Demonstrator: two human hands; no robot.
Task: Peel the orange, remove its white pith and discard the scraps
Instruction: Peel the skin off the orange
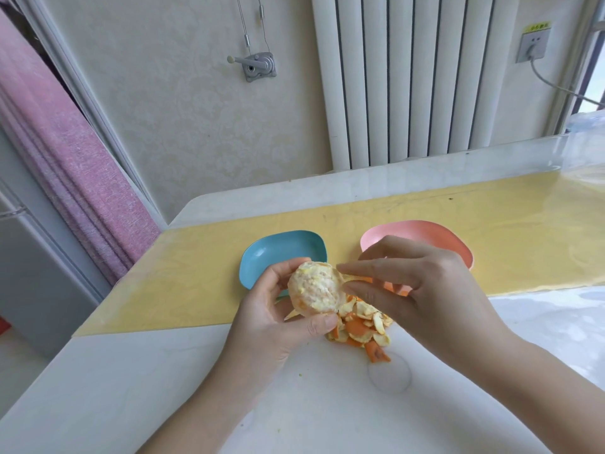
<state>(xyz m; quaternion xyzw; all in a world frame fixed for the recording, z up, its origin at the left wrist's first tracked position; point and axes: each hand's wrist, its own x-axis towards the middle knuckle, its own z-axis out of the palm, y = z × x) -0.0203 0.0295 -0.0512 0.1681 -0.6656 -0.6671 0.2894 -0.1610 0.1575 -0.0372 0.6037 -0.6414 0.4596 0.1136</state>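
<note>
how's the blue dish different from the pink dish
The blue dish is on the left, the pink dish on the right. The left hand holding the orange hides only the blue dish's near edge; the right hand, pinching pith off it, covers much of the pink dish. Both are shallow, rounded and sit on the yellow mat.

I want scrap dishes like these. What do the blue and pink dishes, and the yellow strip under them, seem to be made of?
Blue dish: probably plastic, smooth finish; even colour, thin rounded rim.
Pink dish: probably the same plastic; same look.
Yellow strip: perhaps patterned cloth or paper under a clear glossy sheet showing reflections; glass or vinyl, cannot tell.
</note>
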